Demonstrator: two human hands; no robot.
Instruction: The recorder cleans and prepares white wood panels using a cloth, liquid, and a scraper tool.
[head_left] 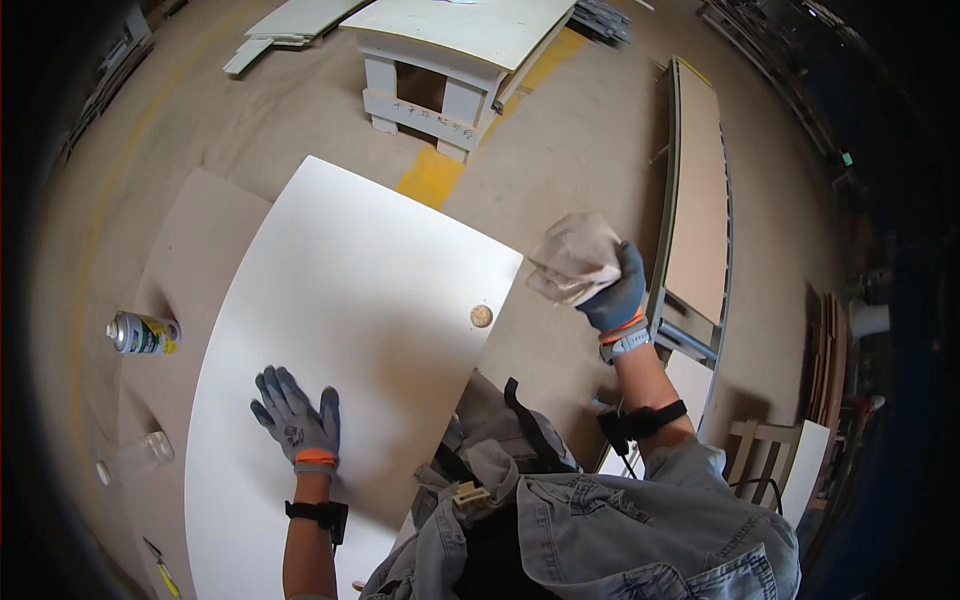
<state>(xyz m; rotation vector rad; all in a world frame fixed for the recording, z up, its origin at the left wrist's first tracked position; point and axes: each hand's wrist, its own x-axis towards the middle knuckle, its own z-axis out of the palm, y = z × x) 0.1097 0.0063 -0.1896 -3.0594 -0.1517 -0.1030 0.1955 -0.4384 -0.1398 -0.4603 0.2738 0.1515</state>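
A broad white panel (330, 270) lies in front of me. Near its right corner is a round, cork-coloured spot (481, 316); I cannot tell if it is a hole or a disc. My left hand (298, 418), in a grey glove with an orange cuff, rests flat on the panel with fingers stretched out. Beyond the panel's right edge, my right hand (618, 295), gloved alike, is raised and closed around a crumpled beige cloth (574, 256). The cloth hangs apart from the panel and covers part of the fingers.
Left of the panel, a brownish board (190, 235) carries a spray can (145, 333), a clear bottle (140, 458) and a yellow-handled pointed tool (162, 570). A white-topped table (455, 25) stands ahead. On the right runs a long metal-framed bench (698, 190); slatted wood (762, 455) stands nearer.
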